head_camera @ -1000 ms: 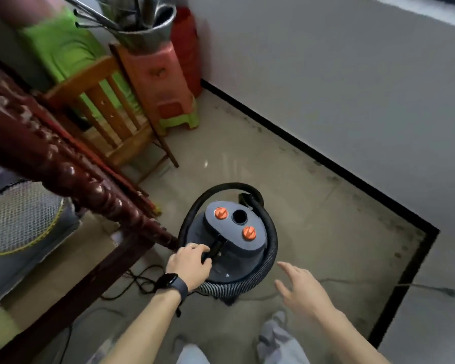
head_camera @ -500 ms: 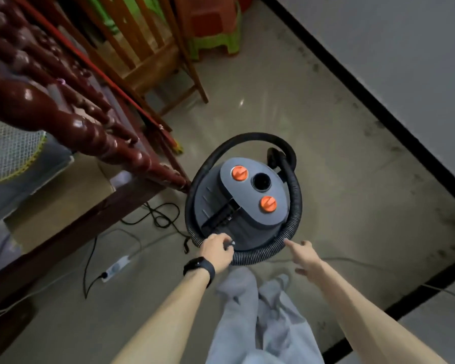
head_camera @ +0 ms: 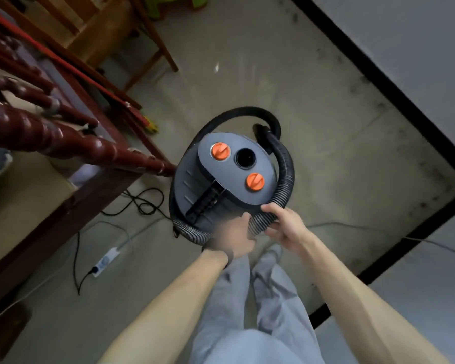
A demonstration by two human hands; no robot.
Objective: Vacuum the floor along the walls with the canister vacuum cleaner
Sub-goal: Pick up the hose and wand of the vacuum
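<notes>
A grey canister vacuum cleaner (head_camera: pixel 229 177) with two orange knobs stands on the floor in front of me. Its black ribbed hose (head_camera: pixel 284 169) is coiled round the lid. My right hand (head_camera: pixel 286 227) grips the hose at the near edge of the canister. Just to its left, my left hand (head_camera: pixel 233 236) is blurred and sits against the same stretch of hose; its fingers cannot be made out. A wall (head_camera: pixel 405 53) with a black skirting line runs along the right.
A dark red wooden bed frame (head_camera: pixel 63 143) stands close on the left, nearly touching the canister. A power strip (head_camera: pixel 105 261) and black cables (head_camera: pixel 139 200) lie on the floor left of the vacuum. A wooden chair (head_camera: pixel 111 35) is at the back.
The view has tilted further down. My right hand moved in and took hold of the hose. My left hand shifted right along the near rim toward it.
</notes>
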